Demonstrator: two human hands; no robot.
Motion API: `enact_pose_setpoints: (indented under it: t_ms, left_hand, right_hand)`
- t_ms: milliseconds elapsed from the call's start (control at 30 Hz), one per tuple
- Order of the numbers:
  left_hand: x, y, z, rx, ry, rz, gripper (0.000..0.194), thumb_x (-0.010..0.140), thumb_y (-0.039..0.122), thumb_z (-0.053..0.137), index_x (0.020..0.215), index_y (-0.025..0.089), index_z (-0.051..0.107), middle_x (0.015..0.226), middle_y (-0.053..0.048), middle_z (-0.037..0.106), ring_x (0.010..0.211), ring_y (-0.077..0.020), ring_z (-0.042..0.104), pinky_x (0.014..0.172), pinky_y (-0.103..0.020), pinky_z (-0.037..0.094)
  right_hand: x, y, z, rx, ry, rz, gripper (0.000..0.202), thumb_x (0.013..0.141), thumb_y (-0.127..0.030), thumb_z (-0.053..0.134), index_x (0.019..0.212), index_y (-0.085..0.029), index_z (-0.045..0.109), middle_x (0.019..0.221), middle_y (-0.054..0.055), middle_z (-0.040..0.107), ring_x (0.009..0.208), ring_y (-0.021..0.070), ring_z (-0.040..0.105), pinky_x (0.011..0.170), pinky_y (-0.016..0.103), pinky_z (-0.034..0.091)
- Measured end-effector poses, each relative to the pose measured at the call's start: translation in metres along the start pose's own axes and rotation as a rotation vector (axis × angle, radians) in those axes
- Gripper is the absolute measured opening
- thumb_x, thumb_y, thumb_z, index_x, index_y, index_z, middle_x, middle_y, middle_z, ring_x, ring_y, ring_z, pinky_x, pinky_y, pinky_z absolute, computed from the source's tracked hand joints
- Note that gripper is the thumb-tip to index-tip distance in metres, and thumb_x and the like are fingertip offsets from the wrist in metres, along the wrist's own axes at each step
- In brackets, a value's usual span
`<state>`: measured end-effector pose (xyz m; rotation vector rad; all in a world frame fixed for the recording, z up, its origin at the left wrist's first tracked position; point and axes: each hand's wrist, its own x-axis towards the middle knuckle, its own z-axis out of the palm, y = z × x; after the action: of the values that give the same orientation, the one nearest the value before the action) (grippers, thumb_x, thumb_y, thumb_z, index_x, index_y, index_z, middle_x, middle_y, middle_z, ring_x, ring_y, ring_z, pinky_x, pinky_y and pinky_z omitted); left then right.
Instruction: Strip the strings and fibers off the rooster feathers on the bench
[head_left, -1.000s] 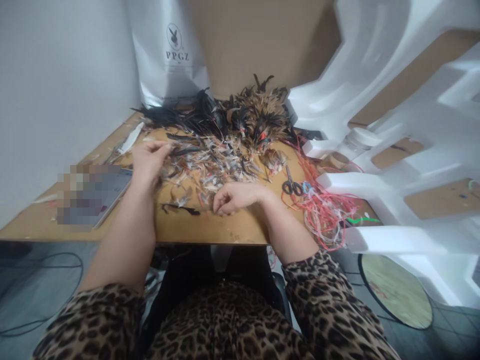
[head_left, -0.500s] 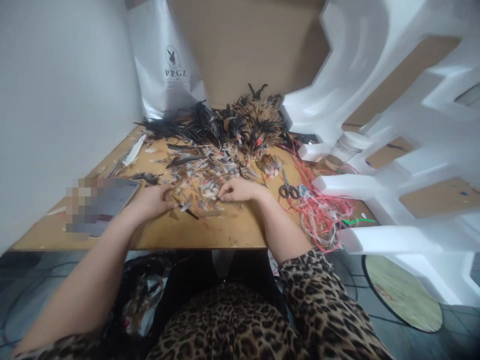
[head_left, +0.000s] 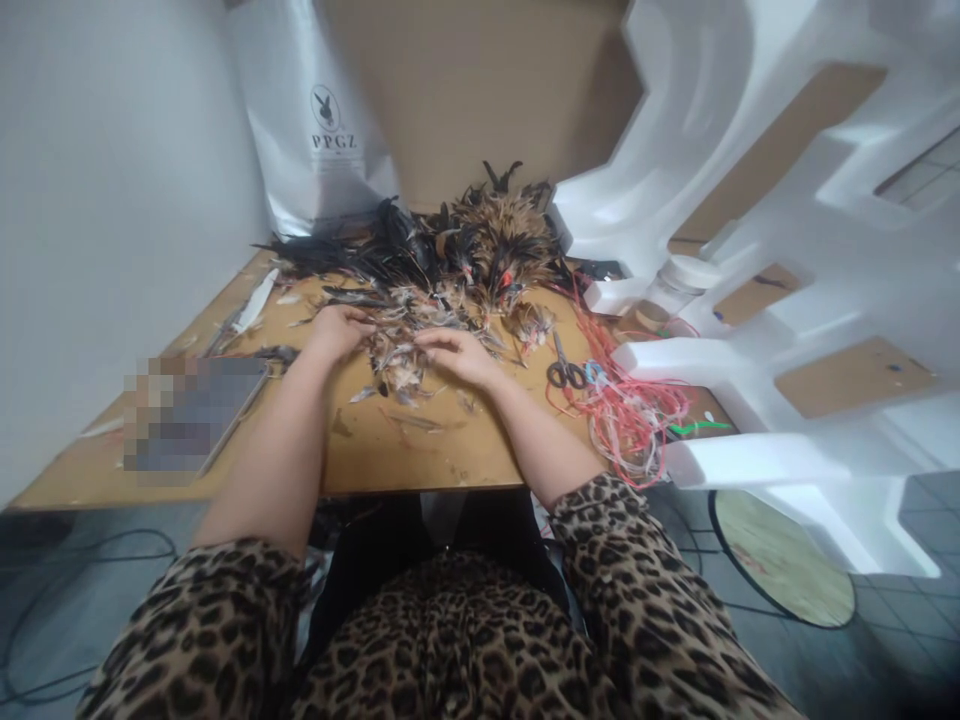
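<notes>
Loose brown and grey feathers (head_left: 401,372) lie in a small heap on the wooden table (head_left: 480,460). My left hand (head_left: 337,332) touches the heap's left side, its fingers stretched towards the right. On the other side, my right hand (head_left: 456,352) has its fingers extended left over the feathers, thumb apart. Neither hand is closed round anything that I can see. Just beyond them, a larger pile of long black feathers (head_left: 405,240) and brown feather bundles (head_left: 517,225) covers the back of the table.
Scissors (head_left: 566,372) lie right of my right hand, beside tangled pink and white strings (head_left: 637,420). A phone (head_left: 199,415), partly blurred out, is at the left. White foam packing (head_left: 750,460) and a lidded jar (head_left: 686,280) stand right. A silver bag (head_left: 322,180) stands behind.
Both hands have moved away from me, deeper onto the table, the left also rightward. Feathers near the front have been swept back into a closer heap. The view has shifted slightly.
</notes>
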<state>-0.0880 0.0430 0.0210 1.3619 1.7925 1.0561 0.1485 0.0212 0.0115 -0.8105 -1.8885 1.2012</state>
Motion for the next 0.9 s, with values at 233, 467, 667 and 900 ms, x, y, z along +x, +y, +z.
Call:
enact_pose_setpoints:
  t_ms: [233, 467, 667, 900]
  left_hand:
    - [-0.016, 0.014, -0.009, -0.057, 0.336, 0.262, 0.020, 0.070, 0.032, 0.060, 0.078, 0.015, 0.067, 0.065, -0.002, 0.061, 0.057, -0.0107, 0.051, 0.055, -0.021, 0.039]
    - [-0.019, -0.002, 0.000, -0.219, 0.341, 0.251, 0.020, 0.070, 0.033, 0.060, 0.078, 0.014, 0.065, 0.062, 0.001, 0.056, 0.054, -0.0079, 0.045, 0.054, -0.020, 0.037]
    - [-0.016, -0.004, -0.001, -0.313, 0.393, 0.277, 0.019, 0.070, 0.031, 0.061, 0.075, 0.014, 0.064, 0.059, 0.002, 0.055, 0.052, -0.0075, 0.044, 0.053, -0.020, 0.036]
    - [-0.016, -0.006, 0.002, -0.357, 0.405, 0.278, 0.016, 0.069, 0.028, 0.062, 0.073, 0.012, 0.066, 0.058, 0.001, 0.056, 0.051, -0.0068, 0.044, 0.052, -0.019, 0.036]
  right_hand:
    - [0.002, 0.004, -0.007, -0.063, 0.269, 0.059, 0.029, 0.074, -0.035, 0.058, 0.091, -0.013, 0.067, 0.077, 0.004, 0.067, 0.063, 0.0095, 0.055, 0.067, 0.024, 0.045]
    - [0.006, -0.004, -0.002, -0.427, 0.330, 0.013, 0.019, 0.076, -0.029, 0.055, 0.079, -0.015, 0.068, 0.080, 0.004, 0.067, 0.074, 0.0129, 0.057, 0.071, 0.024, 0.042]
    - [0.029, -0.045, 0.016, -0.680, 0.048, -0.107, 0.017, 0.079, -0.023, 0.052, 0.081, -0.018, 0.068, 0.086, 0.003, 0.067, 0.085, 0.0154, 0.057, 0.080, 0.027, 0.037]
    - [0.056, -0.045, 0.046, -1.033, -0.190, -0.062, 0.022, 0.081, -0.020, 0.048, 0.087, -0.024, 0.069, 0.098, 0.005, 0.066, 0.101, 0.0247, 0.051, 0.092, 0.044, 0.025]
